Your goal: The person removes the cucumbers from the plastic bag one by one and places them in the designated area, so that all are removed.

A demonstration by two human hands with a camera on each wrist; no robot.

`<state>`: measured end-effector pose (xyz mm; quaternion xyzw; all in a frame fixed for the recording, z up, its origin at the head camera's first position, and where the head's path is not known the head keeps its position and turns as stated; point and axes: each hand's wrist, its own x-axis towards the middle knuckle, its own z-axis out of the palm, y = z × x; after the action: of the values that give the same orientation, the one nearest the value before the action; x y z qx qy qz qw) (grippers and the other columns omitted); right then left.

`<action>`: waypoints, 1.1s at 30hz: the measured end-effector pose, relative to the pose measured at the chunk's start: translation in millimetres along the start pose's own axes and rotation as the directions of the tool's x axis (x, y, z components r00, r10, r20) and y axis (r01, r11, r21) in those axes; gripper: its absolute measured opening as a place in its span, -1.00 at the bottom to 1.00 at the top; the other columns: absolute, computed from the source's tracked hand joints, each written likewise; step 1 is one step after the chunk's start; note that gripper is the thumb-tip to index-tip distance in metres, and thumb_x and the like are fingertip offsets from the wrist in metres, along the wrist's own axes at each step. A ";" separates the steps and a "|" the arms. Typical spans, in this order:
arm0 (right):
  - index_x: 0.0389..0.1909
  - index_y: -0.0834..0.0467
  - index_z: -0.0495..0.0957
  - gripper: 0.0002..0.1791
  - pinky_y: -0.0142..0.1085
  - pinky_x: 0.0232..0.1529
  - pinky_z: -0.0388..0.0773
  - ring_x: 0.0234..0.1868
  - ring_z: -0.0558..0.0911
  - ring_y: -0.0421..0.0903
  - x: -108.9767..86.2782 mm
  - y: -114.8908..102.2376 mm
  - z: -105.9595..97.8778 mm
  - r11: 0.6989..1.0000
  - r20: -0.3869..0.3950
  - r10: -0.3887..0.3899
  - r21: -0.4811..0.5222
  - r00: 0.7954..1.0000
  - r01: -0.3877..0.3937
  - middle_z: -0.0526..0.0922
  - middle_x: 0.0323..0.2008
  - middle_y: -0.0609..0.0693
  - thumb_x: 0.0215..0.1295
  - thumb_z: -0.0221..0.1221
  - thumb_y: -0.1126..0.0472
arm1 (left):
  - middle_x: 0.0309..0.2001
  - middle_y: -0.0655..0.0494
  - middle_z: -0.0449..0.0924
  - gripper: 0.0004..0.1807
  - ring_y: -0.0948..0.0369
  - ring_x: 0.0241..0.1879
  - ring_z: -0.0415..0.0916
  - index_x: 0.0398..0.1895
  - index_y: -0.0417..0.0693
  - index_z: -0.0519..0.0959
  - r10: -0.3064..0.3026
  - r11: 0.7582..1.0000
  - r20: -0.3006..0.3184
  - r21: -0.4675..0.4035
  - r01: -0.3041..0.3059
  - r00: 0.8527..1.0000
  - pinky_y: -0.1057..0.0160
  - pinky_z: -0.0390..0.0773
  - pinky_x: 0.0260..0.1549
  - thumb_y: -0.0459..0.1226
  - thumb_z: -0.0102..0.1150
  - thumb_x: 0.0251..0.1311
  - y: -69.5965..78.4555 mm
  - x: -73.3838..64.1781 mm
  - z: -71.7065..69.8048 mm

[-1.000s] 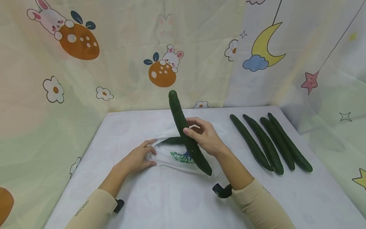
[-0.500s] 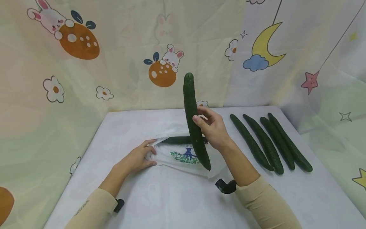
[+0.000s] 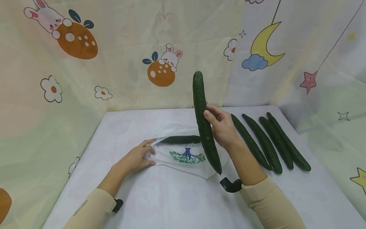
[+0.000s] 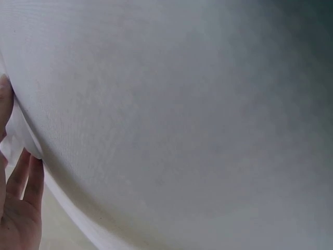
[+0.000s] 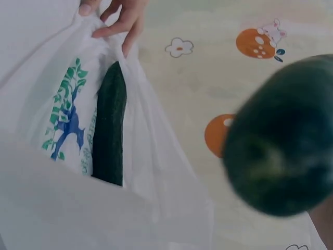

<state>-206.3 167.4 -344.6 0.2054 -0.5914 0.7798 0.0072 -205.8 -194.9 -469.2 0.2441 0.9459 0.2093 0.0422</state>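
Observation:
My right hand grips a long dark green cucumber around its middle, thumb on the near side. The cucumber is held up steeply, its lower end in front of the right part of a white plastic bag with a green and blue tree print. Its blurred end fills the right of the right wrist view. Another cucumber lies crosswise in the bag's opening, partly covered by the plastic. At the bag's left end, my left hand holds the edge between thumb and fingers; pale plastic fills most of the left wrist view.
Several cucumbers lie side by side at the right of the white-covered table. A patterned cloth hangs behind the table and along its sides. A black wrist camera is worn at each cuff.
My right hand has moved the held cucumber to the right and turned it more upright, uncovering more of the bag's print and the cucumber behind. My left hand keeps its place at the bag.

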 end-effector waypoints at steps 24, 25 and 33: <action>0.27 0.17 0.54 -0.59 -0.30 -0.29 0.71 -0.19 0.67 -0.19 -25.2 14.2 -70.8 0.987 -0.124 0.107 -0.102 0.986 -0.120 0.59 -0.03 0.00 0.52 0.18 0.09 | 0.58 0.13 0.16 -0.62 -0.01 0.30 0.44 -0.06 0.16 0.63 -0.008 1.000 0.007 0.005 0.008 1.000 -0.08 0.46 0.25 -0.02 0.54 0.11 -0.5 1.2 0.4; 0.28 0.17 0.54 -0.58 -0.30 -0.28 0.71 -0.19 0.67 -0.20 -26.8 14.6 -74.0 0.987 -0.134 0.112 -0.102 0.985 -0.126 0.59 -0.02 0.01 0.52 0.19 0.09 | 0.58 0.13 0.15 -0.62 -0.01 0.30 0.44 -0.06 0.16 0.63 -0.010 1.000 0.008 0.008 0.010 1.000 -0.08 0.46 0.25 -0.02 0.54 0.11 -0.6 1.2 0.4; 0.38 0.22 0.45 -0.49 -0.29 -0.21 0.71 -0.10 0.66 -0.20 -36.7 17.7 -96.9 0.973 -0.192 0.149 -0.146 0.970 -0.178 0.54 0.07 0.00 0.51 0.20 0.12 | 0.59 0.12 0.14 -0.61 -0.02 0.34 0.42 -0.04 0.16 0.63 -0.020 1.000 0.017 0.015 0.019 1.000 -0.09 0.44 0.27 -0.01 0.54 0.11 -0.5 2.6 1.0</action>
<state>-207.4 260.2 -393.9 0.0833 -0.6646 0.7424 0.0126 -208.1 -193.7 -470.3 0.2370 0.9494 0.1998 0.0508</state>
